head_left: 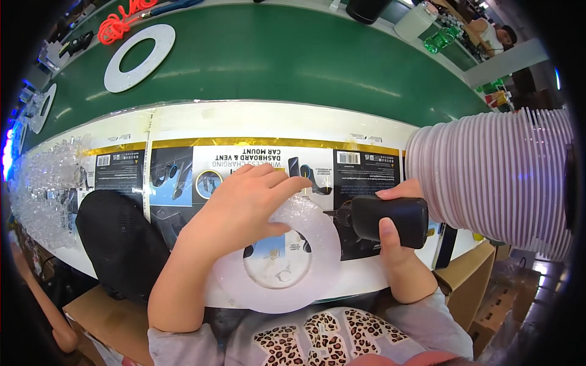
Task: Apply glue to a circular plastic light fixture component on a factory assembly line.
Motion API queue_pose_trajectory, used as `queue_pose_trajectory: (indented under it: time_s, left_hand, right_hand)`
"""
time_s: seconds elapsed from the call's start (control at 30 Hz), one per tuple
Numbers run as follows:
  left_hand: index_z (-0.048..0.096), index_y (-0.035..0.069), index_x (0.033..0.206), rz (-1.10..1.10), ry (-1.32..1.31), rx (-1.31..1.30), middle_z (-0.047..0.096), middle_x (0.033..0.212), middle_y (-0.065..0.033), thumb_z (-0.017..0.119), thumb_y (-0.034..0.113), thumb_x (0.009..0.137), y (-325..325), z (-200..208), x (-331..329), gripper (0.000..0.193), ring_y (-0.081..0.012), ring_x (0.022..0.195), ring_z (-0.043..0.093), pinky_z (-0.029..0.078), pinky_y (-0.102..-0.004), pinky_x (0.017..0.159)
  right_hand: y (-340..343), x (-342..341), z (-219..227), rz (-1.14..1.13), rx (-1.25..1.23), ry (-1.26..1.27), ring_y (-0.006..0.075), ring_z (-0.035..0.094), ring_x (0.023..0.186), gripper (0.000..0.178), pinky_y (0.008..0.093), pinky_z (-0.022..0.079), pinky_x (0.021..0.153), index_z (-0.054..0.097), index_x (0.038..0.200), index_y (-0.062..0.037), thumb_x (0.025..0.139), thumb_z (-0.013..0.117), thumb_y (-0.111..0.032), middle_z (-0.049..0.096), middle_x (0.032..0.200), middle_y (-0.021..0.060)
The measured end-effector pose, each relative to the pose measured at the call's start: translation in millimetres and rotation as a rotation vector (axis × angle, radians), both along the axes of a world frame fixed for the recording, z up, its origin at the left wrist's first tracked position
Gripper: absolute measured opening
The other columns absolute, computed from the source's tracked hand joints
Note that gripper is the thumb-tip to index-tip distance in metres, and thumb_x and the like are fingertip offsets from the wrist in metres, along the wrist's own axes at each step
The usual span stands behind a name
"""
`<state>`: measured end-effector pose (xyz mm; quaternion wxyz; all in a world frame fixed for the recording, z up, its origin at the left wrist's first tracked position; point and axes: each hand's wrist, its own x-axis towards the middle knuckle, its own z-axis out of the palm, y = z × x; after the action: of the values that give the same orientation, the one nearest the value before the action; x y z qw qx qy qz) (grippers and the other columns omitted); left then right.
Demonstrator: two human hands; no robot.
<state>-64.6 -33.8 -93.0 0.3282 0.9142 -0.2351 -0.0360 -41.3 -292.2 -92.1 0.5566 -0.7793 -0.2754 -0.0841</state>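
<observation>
Nearest, the grey shirt (244,341) has leopard-spotted lettering across the front, and cardboard boxes (107,314) stand low at left and right. Both bare forearms come up from its short sleeves. Just beyond, a flat, translucent pale ring (325,256) with a smooth face lies over the near edge of the printed sheet (268,149). The left hand (250,204) arches palm-down across the ring's far left, half closed, thumb by the hole and forefinger by the outer edge, holding the band between them. The right hand (400,213) is wrapped around a smooth, blocky black tool (394,221), thumb on its near side, fingers on its far side; its narrow tip points left, close to the ring's outer edge. To the left lies a rounded black mesh item (119,238), beside a heap of crinkled clear scraps (46,189). On the right, stacked pale rings (482,183) form a ribbed cylinder. Beyond the sheet's shiny gold strip (256,142), the glossy green tabletop (305,55) bears a flat white ring (162,44) and a coiled orange cord (116,29) at far left; a green bottle (441,39) stands far right.
</observation>
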Motion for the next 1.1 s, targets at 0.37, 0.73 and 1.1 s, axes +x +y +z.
queue_pose_trajectory:
  time_s: [0.37, 0.73, 1.1]
  left_hand:
    - [0.055, 0.01, 0.118, 0.066, 0.001, 0.012, 0.056, 0.1, -0.0089, 0.08, 0.011, 0.053, 3, 1, -1, 0.07, -0.0291, 0.097, 0.054, 0.043, -0.0379, 0.087]
    - [0.053, 0.01, 0.122, 0.029, 0.057, 0.039, 0.057, 0.105, -0.0095, 0.079, 0.012, 0.057, 4, -2, -1, 0.07, -0.0286, 0.102, 0.054, 0.041, -0.0377, 0.091]
    - [0.052, 0.01, 0.123, 0.035, 0.046, 0.053, 0.057, 0.104, -0.0091, 0.079, 0.012, 0.057, 4, -3, -1, 0.071, -0.0279, 0.1, 0.055, 0.041, -0.0374, 0.09]
  right_hand:
    - [5, -6, 1, 0.062, 0.109, -0.063, 0.0187, 0.049, 0.076, 0.039, 0.0272, 0.041, 0.067, 0.057, 0.101, -0.0001, 0.075, 0.068, -0.027, 0.052, 0.09, 0.0108]
    - [9, -10, -4, 0.128, 0.018, -0.029, 0.02, 0.05, 0.078, 0.039, 0.0283, 0.043, 0.067, 0.059, 0.101, 0.0006, 0.075, 0.071, -0.027, 0.059, 0.093, 0.0136]
    - [11, -9, -5, 0.124, 0.002, -0.029, 0.0204, 0.051, 0.079, 0.039, 0.0283, 0.043, 0.068, 0.06, 0.1, 0.0007, 0.076, 0.071, -0.028, 0.06, 0.093, 0.0132]
